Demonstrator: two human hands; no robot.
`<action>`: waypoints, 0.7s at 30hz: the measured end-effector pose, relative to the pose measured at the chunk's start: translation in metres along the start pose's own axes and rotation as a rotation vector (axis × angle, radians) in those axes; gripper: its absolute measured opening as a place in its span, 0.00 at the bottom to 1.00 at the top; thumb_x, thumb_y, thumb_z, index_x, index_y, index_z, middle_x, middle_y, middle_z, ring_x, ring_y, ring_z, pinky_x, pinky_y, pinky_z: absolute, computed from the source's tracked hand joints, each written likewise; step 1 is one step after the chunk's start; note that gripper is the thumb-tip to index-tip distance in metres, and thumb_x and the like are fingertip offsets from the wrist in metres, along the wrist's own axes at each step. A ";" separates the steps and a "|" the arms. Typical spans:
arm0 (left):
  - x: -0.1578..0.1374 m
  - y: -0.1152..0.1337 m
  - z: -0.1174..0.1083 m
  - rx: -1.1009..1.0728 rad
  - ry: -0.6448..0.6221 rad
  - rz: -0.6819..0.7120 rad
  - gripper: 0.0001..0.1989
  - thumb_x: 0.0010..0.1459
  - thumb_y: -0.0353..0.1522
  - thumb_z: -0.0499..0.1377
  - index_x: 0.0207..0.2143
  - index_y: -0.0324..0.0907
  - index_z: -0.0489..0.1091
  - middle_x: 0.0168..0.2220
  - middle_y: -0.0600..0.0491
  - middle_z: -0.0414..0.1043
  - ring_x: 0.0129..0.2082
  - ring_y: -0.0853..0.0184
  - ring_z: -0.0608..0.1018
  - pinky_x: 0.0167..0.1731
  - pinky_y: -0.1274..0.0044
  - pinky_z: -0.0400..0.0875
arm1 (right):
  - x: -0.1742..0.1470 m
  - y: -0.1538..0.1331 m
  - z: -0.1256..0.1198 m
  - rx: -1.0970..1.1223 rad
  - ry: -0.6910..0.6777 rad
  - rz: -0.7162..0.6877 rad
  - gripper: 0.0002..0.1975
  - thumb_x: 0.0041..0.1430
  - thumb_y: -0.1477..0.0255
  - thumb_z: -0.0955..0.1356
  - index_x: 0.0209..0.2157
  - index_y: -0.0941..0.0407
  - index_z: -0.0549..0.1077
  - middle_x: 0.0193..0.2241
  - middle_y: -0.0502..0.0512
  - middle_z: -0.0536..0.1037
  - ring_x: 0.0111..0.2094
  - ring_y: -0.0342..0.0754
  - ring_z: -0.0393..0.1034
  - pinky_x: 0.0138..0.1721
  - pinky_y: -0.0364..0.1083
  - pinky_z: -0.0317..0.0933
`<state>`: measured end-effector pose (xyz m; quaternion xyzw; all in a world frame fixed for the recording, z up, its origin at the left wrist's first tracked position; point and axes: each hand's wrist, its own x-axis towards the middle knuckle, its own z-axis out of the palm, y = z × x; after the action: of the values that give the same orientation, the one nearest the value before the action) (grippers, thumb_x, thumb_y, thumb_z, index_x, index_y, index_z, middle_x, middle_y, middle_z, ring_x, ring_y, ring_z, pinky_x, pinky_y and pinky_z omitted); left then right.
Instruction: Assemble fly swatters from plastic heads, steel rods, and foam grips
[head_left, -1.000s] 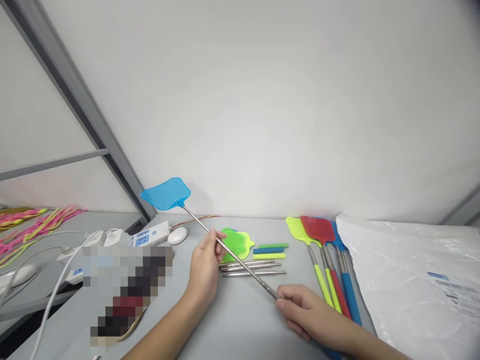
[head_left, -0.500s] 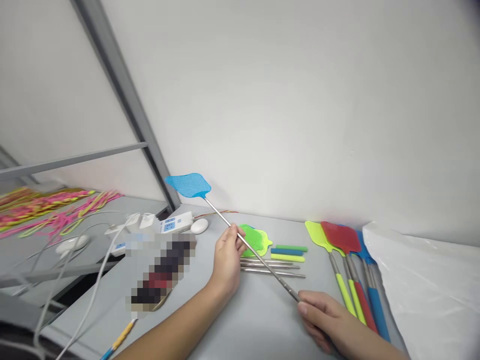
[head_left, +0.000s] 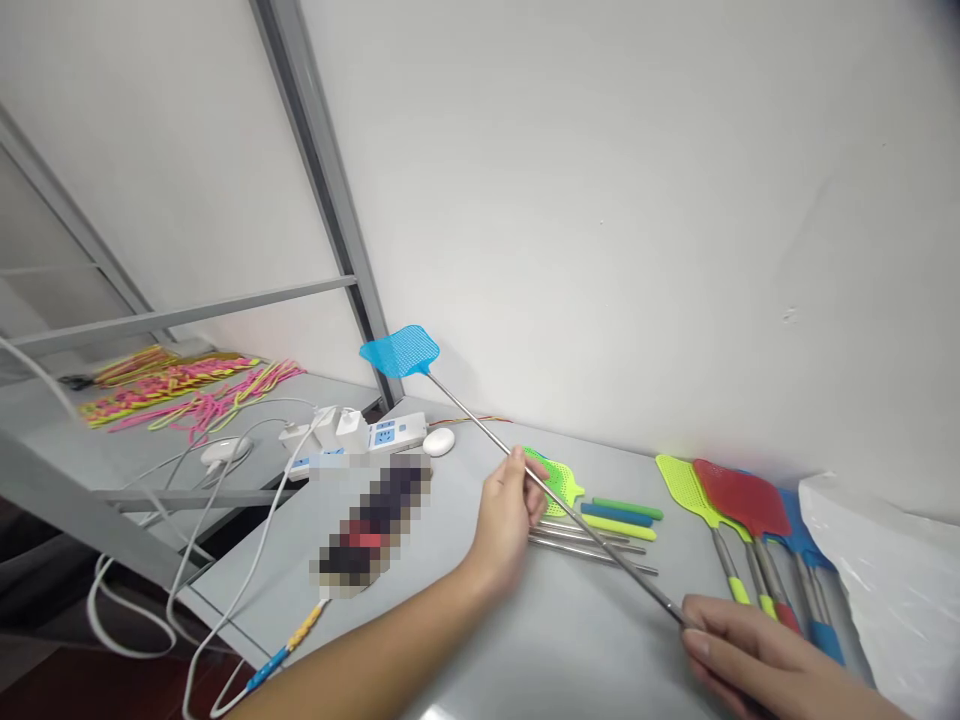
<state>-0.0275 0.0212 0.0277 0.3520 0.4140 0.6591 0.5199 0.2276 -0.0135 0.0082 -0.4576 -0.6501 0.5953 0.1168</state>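
A fly swatter with a blue mesh head (head_left: 405, 352) and a long thin metal rod is held up slantwise across the table. My left hand (head_left: 510, 515) pinches the rod around its middle, fingers closed. Lower right, my right hand (head_left: 772, 650) is wrapped around the rod's near end; whatever of the swatter lies inside that fist is hidden. Under the rod lie green and yellow swatter heads (head_left: 559, 488), several loose metal rods (head_left: 600, 550), and green, blue and yellow handle grips (head_left: 619, 521).
Swatters with yellow, red (head_left: 742, 497) and blue heads lie at right beside a white plastic sheet (head_left: 885, 570). Left are a power strip (head_left: 397, 433), white cables, a white mouse-like object (head_left: 439, 442), a blurred-out item (head_left: 375, 525), pink-yellow cords (head_left: 180, 385) and a metal frame post (head_left: 322, 150).
The view has swung left, so the table's things sit farther right. My hands are farther apart along the rod, and more of it shows between the blue head and my right hand.
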 end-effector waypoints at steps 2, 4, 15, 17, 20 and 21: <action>-0.006 -0.008 0.004 0.067 -0.109 -0.035 0.20 0.60 0.49 0.52 0.31 0.40 0.66 0.16 0.62 0.52 0.15 0.75 0.56 0.18 0.80 0.49 | -0.001 0.001 -0.013 -0.067 0.120 -0.080 0.22 0.54 0.48 0.66 0.23 0.53 0.64 0.20 0.49 0.65 0.22 0.44 0.56 0.22 0.41 0.53; -0.008 -0.012 0.006 0.118 -0.163 -0.049 0.19 0.59 0.48 0.53 0.33 0.40 0.67 0.16 0.62 0.53 0.15 0.75 0.57 0.19 0.80 0.49 | -0.003 0.000 -0.022 -0.143 0.200 -0.153 0.20 0.54 0.51 0.67 0.24 0.53 0.68 0.23 0.51 0.69 0.25 0.46 0.61 0.24 0.42 0.55; 0.019 0.015 -0.009 -0.106 0.125 0.154 0.16 0.56 0.45 0.59 0.28 0.41 0.65 0.17 0.63 0.47 0.17 0.77 0.53 0.21 0.81 0.53 | -0.012 0.005 -0.056 -0.635 0.358 -0.413 0.12 0.61 0.60 0.65 0.28 0.50 0.74 0.21 0.52 0.75 0.25 0.50 0.69 0.25 0.43 0.62; 0.016 0.012 -0.007 -0.113 0.114 0.141 0.16 0.58 0.46 0.57 0.29 0.41 0.65 0.17 0.63 0.48 0.17 0.77 0.55 0.21 0.81 0.55 | -0.009 0.009 -0.059 -0.710 0.418 -0.430 0.12 0.62 0.61 0.64 0.31 0.50 0.75 0.25 0.53 0.77 0.27 0.51 0.72 0.26 0.44 0.63; 0.004 -0.005 0.001 -0.064 -0.020 0.020 0.16 0.59 0.46 0.55 0.33 0.41 0.65 0.19 0.62 0.54 0.16 0.77 0.59 0.21 0.80 0.55 | -0.001 0.012 -0.052 -0.803 0.580 -0.436 0.11 0.63 0.63 0.63 0.40 0.50 0.74 0.35 0.54 0.80 0.34 0.52 0.75 0.33 0.46 0.66; -0.001 -0.012 0.005 -0.040 -0.104 -0.038 0.16 0.59 0.46 0.55 0.34 0.41 0.66 0.20 0.61 0.57 0.16 0.77 0.61 0.21 0.80 0.55 | 0.002 0.011 -0.047 -0.834 0.625 -0.443 0.11 0.64 0.63 0.62 0.43 0.50 0.72 0.38 0.55 0.79 0.37 0.51 0.75 0.34 0.46 0.67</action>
<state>-0.0185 0.0228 0.0190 0.3676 0.3798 0.6379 0.5601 0.2645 0.0179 0.0097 -0.4721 -0.8453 0.0855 0.2350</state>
